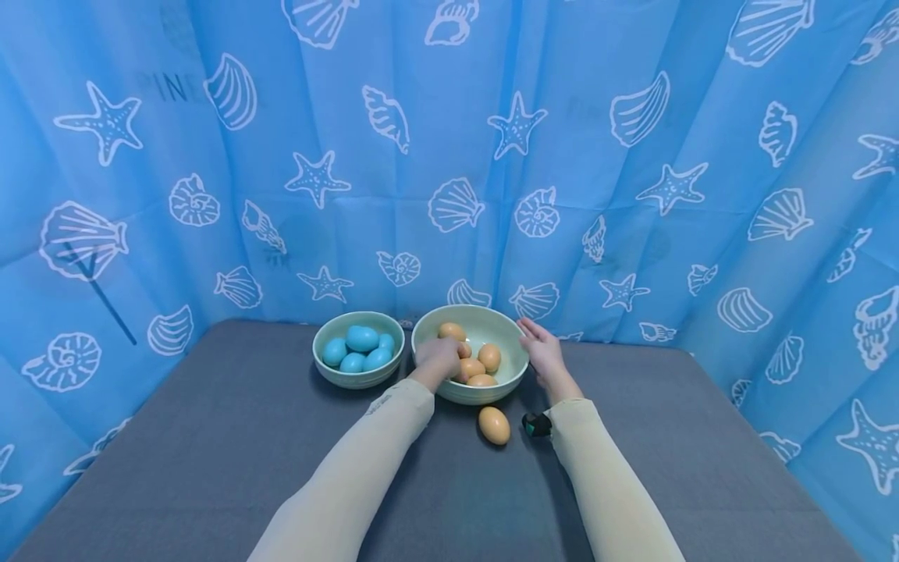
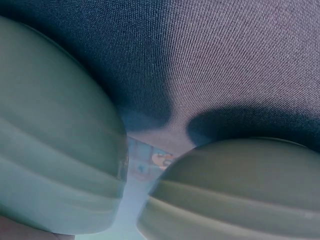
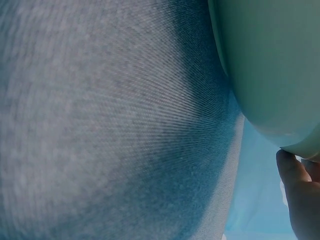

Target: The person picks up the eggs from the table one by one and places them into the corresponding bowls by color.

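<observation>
A large pale green bowl (image 1: 516,367) holds several brown eggs (image 1: 489,357). My left hand (image 1: 437,361) reaches over its left rim, down among these eggs. The fingers are partly hidden there, and whether they grip an egg is unclear. At the bowl's right rim is my right hand (image 1: 544,355), its fingers mostly straight. In the right wrist view, the thumb (image 3: 294,172) touches the bowl's edge (image 3: 280,100). One more brown egg (image 1: 495,425) lies on the grey cloth in front of the bowl, between my forearms.
A smaller pale green bowl (image 1: 358,380) with several blue eggs (image 1: 362,338) stands just left of the large one, a narrow gap between them. Grey cloth (image 1: 211,437) covers the table. Behind hangs a blue curtain (image 1: 421,172) with white shells and starfish.
</observation>
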Motion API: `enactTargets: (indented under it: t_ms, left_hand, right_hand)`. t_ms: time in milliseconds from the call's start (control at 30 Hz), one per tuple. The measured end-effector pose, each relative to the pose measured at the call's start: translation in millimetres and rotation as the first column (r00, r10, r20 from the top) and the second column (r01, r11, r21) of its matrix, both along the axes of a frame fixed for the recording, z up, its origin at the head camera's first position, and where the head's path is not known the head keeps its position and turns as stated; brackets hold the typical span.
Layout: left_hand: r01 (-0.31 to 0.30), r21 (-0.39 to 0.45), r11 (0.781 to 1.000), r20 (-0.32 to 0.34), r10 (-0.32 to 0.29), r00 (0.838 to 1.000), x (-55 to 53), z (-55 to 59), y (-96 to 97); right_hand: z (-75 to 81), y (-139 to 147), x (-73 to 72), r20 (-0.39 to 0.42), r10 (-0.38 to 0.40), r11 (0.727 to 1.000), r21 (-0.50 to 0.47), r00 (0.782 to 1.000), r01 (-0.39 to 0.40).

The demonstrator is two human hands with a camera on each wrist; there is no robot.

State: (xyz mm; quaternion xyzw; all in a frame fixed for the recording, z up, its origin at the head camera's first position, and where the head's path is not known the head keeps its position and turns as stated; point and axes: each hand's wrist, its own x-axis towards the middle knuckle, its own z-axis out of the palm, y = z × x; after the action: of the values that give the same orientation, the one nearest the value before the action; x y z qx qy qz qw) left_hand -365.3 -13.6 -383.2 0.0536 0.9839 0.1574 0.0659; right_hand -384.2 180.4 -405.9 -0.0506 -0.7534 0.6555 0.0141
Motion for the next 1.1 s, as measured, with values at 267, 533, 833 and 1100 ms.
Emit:
enactTargets:
  t_ms: [267,533,833,1100]
  left_hand:
    - [0.074,0.025,0.997,0.009,-0.074,0.997,0.7,2.7,-5.0]
    - [0.168,0.194,0.966,-0.143,-0.141,0.98,2.6,-4.2,-13.5]
    - [0.397,0.45,0.799,-0.38,-0.231,0.896,27.9,-9.1,-29.6]
    - [0.526,0.45,0.722,-0.559,-0.232,0.796,64.2,-13.8,-33.5]
  right_hand:
    - [-0.2,0.5,0.4,0.001,0.009,1.0,-0.01,1.0,-0.009]
    - [0.0,1.3,1.0,0.001,0.013,1.0,-0.007,1.0,-0.013]
    - [-1.2,1.6,1.0,0.005,0.015,1.0,-0.007,1.0,-0.015]
    - [1.8,0.7,0.3,-0.002,0.017,1.0,-0.012,1.0,-0.017]
